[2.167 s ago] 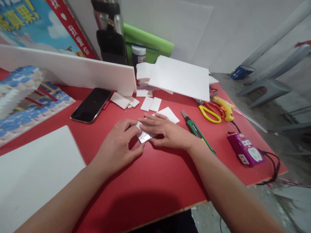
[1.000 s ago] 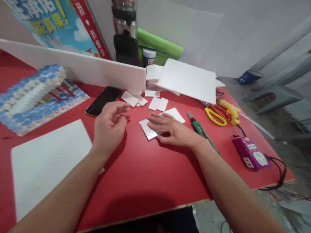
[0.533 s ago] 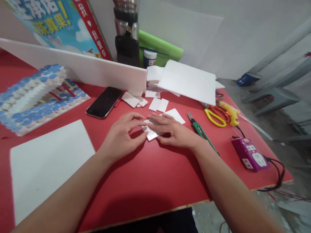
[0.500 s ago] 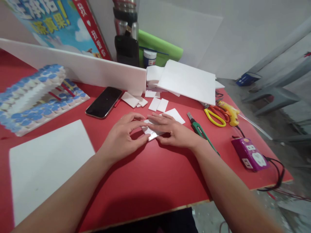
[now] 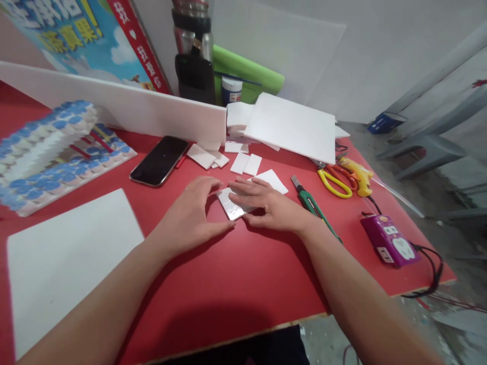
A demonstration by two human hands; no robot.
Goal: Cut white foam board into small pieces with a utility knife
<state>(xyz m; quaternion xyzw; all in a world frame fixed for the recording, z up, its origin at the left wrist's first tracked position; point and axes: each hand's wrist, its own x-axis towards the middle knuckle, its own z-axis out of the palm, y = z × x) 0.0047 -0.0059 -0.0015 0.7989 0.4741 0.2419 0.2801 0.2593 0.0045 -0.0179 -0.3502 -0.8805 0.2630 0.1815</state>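
Observation:
A small shiny white board piece (image 5: 231,206) lies on the red table between my hands. My right hand (image 5: 268,203) rests on its right part, palm down with fingers stretched out, hiding some of it. My left hand (image 5: 194,210) is at the piece's left side, thumb and fingers spread wide around its corner; nothing shows in its grasp. Another white piece (image 5: 271,180) lies flat just beyond my right hand. Two small white rectangles (image 5: 245,163) sit farther back, near a few more white offcuts (image 5: 201,156). A green utility knife (image 5: 314,205) lies right of my right hand.
Left are a large white sheet (image 5: 72,263), a phone (image 5: 160,160) and a blue-and-white model (image 5: 57,162). White boards (image 5: 294,126) are stacked behind. Yellow-handled scissors (image 5: 335,183), a yellow glue gun (image 5: 359,175) and a purple power socket box (image 5: 390,241) are right, near the table edge.
My left thumb and fingers have spread apart, moving off the left side of the shiny white piece, more of which shows now. My right hand stays on it. The view has shifted slightly.

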